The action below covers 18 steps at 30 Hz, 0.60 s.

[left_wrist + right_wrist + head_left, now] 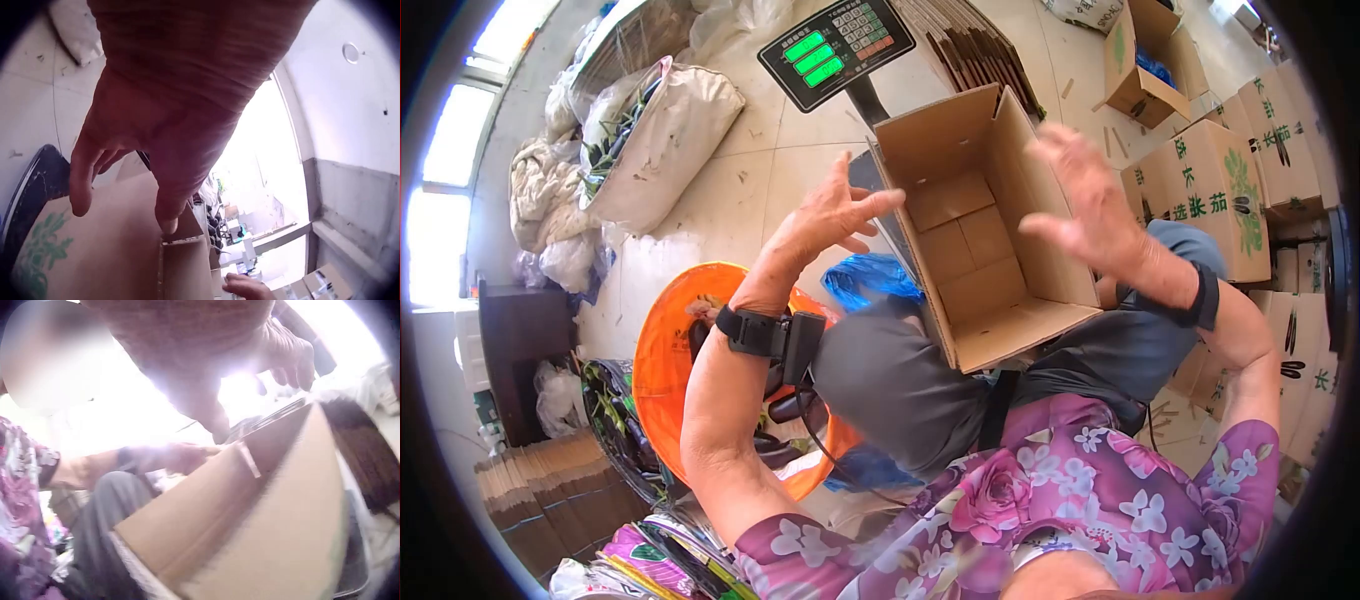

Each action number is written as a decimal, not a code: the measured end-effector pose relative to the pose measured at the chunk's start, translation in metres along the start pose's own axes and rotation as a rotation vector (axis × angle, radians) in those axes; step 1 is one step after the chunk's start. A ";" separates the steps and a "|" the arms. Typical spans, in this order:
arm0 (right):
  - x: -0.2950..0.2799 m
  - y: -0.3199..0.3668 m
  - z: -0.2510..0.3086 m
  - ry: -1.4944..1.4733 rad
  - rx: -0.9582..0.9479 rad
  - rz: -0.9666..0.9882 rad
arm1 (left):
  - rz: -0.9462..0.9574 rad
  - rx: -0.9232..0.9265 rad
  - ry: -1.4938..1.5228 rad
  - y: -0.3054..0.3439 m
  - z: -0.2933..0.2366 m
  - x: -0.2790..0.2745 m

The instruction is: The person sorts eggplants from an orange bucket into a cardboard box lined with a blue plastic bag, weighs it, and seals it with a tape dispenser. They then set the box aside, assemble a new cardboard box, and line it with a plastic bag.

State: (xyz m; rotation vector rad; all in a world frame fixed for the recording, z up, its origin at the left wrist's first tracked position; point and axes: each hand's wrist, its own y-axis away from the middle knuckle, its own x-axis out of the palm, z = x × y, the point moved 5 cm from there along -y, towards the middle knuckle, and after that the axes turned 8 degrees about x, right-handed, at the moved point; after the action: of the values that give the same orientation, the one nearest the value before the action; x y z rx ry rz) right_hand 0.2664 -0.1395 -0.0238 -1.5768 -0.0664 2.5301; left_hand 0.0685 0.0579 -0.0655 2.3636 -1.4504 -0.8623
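Note:
An open-topped cardboard box (970, 240) stands tilted between the person's knees, its bare inner walls and bottom showing. Beside its left rim is my left hand (832, 215), thumb and fingers spread. In the left wrist view, the thumb of the left hand (144, 125) overlaps the box edge, while the fingers reach down along a wall with a green print. My right hand (1090, 195) hovers by the opposite wall, fingers apart and slightly bent. Seen from the right wrist, the right hand (219, 350) is above the rim of the box (275, 537). Neither hand grips anything.
A scale display (837, 50) with green readouts stands behind the box. An orange-lined basket (665, 350) holding eggplants is at the left, near a white sack (670, 140) of produce. Printed cartons (1200, 200) stack at the right; flattened cardboard (970, 50) stands behind.

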 end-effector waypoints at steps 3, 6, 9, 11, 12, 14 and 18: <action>0.019 -0.002 -0.073 0.070 0.310 -0.239 | 0.061 0.038 0.161 -0.005 0.008 0.005; 0.058 0.002 -0.070 -0.977 0.662 0.212 | 0.209 0.074 0.082 -0.005 0.004 0.016; 0.066 0.012 -0.094 -1.131 0.947 0.345 | 0.252 0.137 0.329 -0.010 0.028 0.017; 0.060 0.015 -0.096 -1.173 0.966 0.327 | 0.241 0.126 0.386 -0.009 0.041 0.014; 0.059 0.017 -0.101 -1.280 0.969 0.272 | 0.254 0.144 0.516 -0.010 0.051 0.015; 0.066 0.026 -0.130 -1.415 0.986 0.289 | 0.268 0.157 0.644 -0.010 0.068 0.018; 0.074 0.035 -0.179 -1.173 1.043 0.168 | 0.160 0.187 0.890 -0.006 0.111 0.037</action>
State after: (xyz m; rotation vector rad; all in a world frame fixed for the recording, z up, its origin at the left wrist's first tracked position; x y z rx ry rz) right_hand 0.3905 -0.1703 -0.1728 0.3042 1.0429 2.4518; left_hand 0.0197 0.0396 -0.1701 2.2181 -1.3007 0.3691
